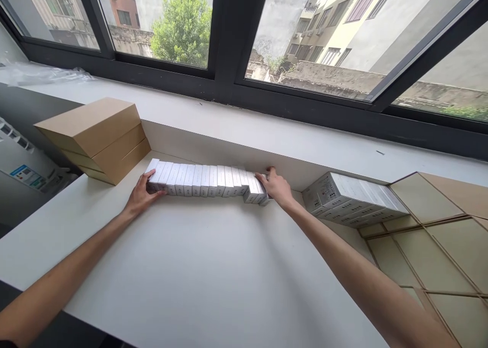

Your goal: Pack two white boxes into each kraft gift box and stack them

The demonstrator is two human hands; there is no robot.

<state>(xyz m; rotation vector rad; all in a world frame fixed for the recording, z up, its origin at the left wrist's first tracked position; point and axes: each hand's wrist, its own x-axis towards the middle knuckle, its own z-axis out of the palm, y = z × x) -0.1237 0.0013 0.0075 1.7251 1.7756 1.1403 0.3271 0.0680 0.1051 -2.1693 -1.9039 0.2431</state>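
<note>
A long row of small white boxes [198,180] stands side by side on the white table [198,266], close to the wall under the window sill. My left hand [144,193] grips the left end of the row, its thumb along the front and its fingers at the end and top. At the other end, my right hand [279,188] holds the last boxes, fingers on their top and right side. A few boxes near my right hand jut forward from the line. Parts of the right fingertips are hidden.
Stacked brown cardboard boxes [114,139] stand at the back left. To the right sits a stacked block of similar white boxes [354,198], beside a large pile of cardboard boxes [430,236]. Clear plastic wrap [46,74] lies on the window sill [236,129].
</note>
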